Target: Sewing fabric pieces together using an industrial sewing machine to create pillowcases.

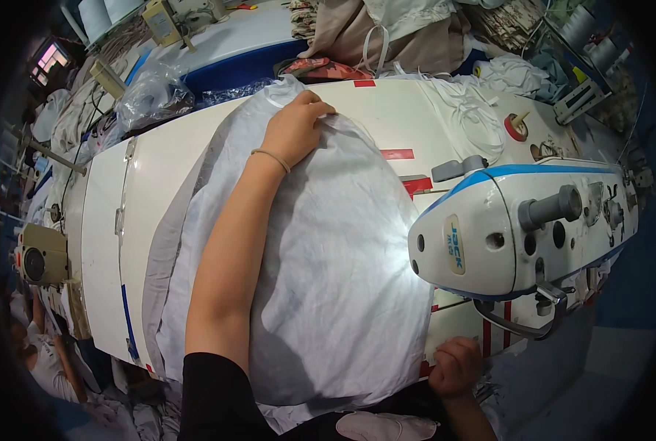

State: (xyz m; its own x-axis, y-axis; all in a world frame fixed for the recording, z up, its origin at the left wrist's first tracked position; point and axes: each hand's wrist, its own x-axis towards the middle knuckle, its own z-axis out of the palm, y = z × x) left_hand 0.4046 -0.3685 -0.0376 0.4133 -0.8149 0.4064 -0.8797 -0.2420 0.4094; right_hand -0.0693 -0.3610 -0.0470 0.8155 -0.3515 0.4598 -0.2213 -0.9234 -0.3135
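Note:
A large piece of thin white cloth (335,242) lies spread over the sewing table, its right edge running under the head of a white and blue sewing machine (467,235). Light from the machine falls on the cloth beside the needle area, which the machine head hides. My left arm reaches across the cloth, and my left hand (292,132) grips it near its far end, fingers bent over the fabric. At the table's near edge, just right of the cloth, my right hand (456,366) is curled closed. Whatever it may hold is hidden.
White tape or cord (471,121) lies loosely coiled behind the machine, near a red ring with a peg (516,126). Piled garments (394,33) and a clear plastic bag (151,99) stand beyond the table. Another person (48,360) sits at the far left.

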